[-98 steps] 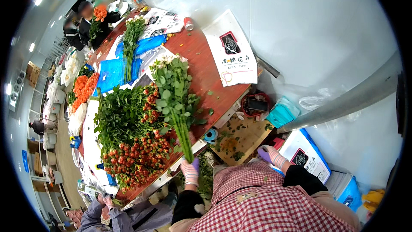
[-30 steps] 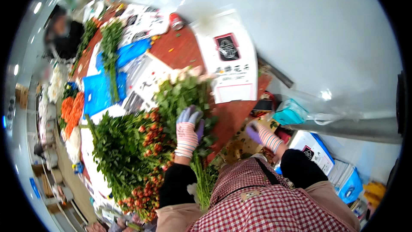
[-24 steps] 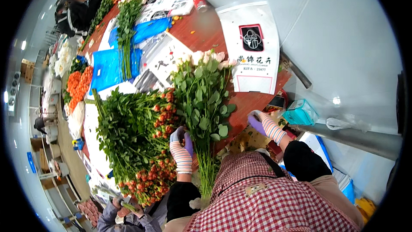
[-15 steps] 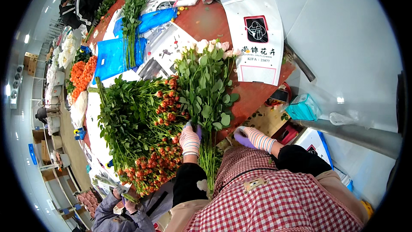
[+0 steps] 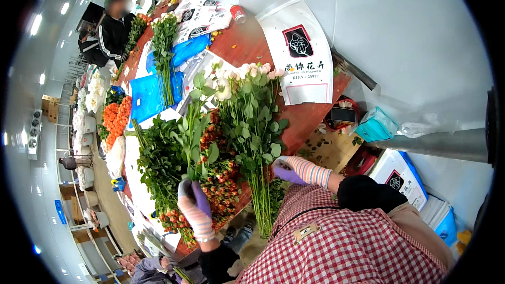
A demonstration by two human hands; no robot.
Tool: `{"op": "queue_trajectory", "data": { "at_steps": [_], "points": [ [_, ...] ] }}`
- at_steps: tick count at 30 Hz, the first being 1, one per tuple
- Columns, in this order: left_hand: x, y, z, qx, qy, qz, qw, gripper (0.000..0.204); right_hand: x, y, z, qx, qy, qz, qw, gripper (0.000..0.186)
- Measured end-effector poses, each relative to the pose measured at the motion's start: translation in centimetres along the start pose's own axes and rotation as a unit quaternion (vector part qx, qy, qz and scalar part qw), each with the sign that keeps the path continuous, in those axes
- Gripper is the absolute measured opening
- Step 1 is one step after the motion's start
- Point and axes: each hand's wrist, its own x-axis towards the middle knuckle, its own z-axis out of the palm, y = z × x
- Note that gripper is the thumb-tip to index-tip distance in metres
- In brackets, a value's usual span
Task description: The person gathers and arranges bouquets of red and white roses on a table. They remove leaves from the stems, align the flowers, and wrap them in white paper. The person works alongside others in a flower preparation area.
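Observation:
My left hand (image 5: 195,211), in a striped glove with a purple palm, is closed around a leafy rose stem (image 5: 194,139). This stem stands up over the orange-red spray roses (image 5: 215,189), and a white bloom shows near its top. To its right lies a bunch of pale pink and white roses (image 5: 250,105), its bare stems pointing toward me. My right hand (image 5: 295,170), gloved alike, is curled closed beside those stems near the table edge. Whatever its fingers hold, if anything, is hidden.
A white printed flower sleeve (image 5: 310,68) lies on the red table (image 5: 247,47) at the far right. Blue plastic wrap (image 5: 150,97), another rose bunch (image 5: 165,47) and a red can (image 5: 238,13) lie farther off. A metal rail (image 5: 447,144) runs at right. Other people are nearby.
My left hand has moved left from the rose bunch and now holds up a leafy rose stem. My right hand has shifted left toward the bunch's stems. The view has turned slightly.

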Motion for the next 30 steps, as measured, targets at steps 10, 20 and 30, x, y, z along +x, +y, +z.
{"op": "queue_trajectory", "data": {
  "at_steps": [10,20,30],
  "points": [
    [-8.7,1.6,-2.2,-0.278,-0.218,-0.344,0.87,0.007,-2.7,-8.2,8.9,0.112,-0.194,-0.232,0.946,0.064],
    [-10.0,-8.0,2.9,-0.027,-0.423,-0.195,0.884,0.02,-5.6,-2.4,6.2,0.062,0.245,0.048,0.966,0.051],
    [1.5,-4.3,18.1,0.338,-0.281,0.042,0.897,0.028,-4.5,3.7,3.3,0.041,0.151,-0.093,0.983,0.034]
  ]
}}
